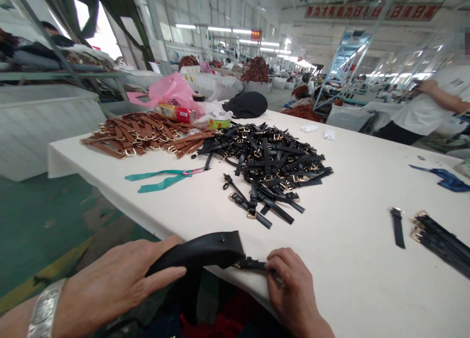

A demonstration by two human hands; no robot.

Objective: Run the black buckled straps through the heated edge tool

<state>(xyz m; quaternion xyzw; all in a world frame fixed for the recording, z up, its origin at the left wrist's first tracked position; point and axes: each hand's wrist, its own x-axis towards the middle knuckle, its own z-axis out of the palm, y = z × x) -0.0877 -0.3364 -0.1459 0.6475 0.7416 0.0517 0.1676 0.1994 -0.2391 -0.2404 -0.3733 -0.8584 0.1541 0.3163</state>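
Observation:
Near the table's front edge, my left hand (128, 274) grips a smooth, curved black piece (205, 250) with a squared end and a small stud; its exact kind I cannot make out. My right hand (292, 284) pinches a short black buckle strap (251, 263) close to that squared end. Whether the two pieces touch or are joined is unclear. Beyond my hands lies a large heap of black buckle straps (271, 154), several of them loose at its near side. Green-handled pliers or nippers (165, 177) rest left of the heap.
The white-topped table (352, 201) carries brown buckle straps (135, 132), a red can (179, 114), a pink bag (171, 91) and a black cap (246, 104). More black straps (444, 242) and a blue cloth strip (448, 179) lie right. A person (422, 103) stands beyond.

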